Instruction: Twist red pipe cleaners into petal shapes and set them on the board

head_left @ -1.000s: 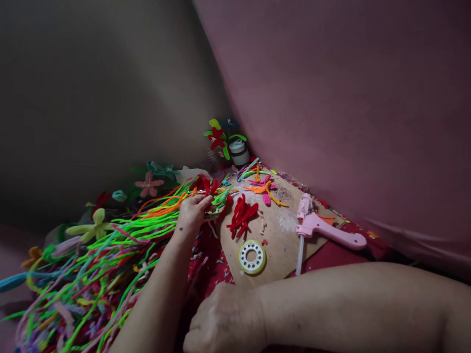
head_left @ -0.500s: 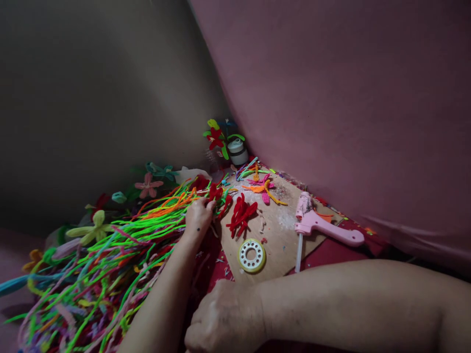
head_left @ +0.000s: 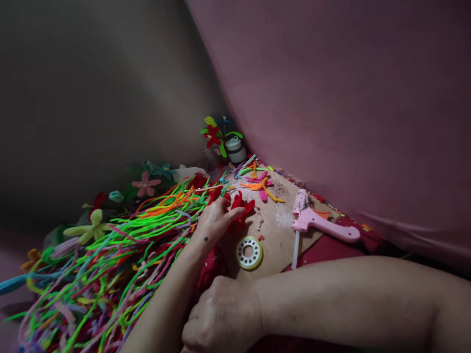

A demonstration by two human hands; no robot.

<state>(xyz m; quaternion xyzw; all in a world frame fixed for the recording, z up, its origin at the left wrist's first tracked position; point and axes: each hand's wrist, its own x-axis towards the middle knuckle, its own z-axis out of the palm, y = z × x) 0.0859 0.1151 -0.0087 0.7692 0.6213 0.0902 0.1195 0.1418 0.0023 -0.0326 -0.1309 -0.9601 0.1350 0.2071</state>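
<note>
My left hand (head_left: 216, 218) reaches over the board, its thumb apart from the fingers and touching the pile of red fuzzy pipe-cleaner loops (head_left: 243, 208). The fingertips are partly hidden among red pieces, and nothing is plainly held. Close to me, my right hand (head_left: 222, 314) is closed in a fist, its fingers turned away, so what it grips is hidden. A roll of tape (head_left: 256, 262) with a white, holed core lies on the board between my hands. Left of my left arm spreads a big heap of coloured pipe cleaners (head_left: 147, 235), mostly green, orange and purple.
A pink glue gun (head_left: 324, 225) with a clear stick rests at the right of the brown board (head_left: 274, 245). Orange and pink pipe-cleaner pieces (head_left: 263, 186) lie further back. Fuzzy flowers (head_left: 145, 185) and a white-lidded jar (head_left: 235, 149) stand by the walls.
My left hand has moved right, from the edge of the pipe-cleaner heap to the red loops, and its thumb has spread outward. My right fist has hardly moved.
</note>
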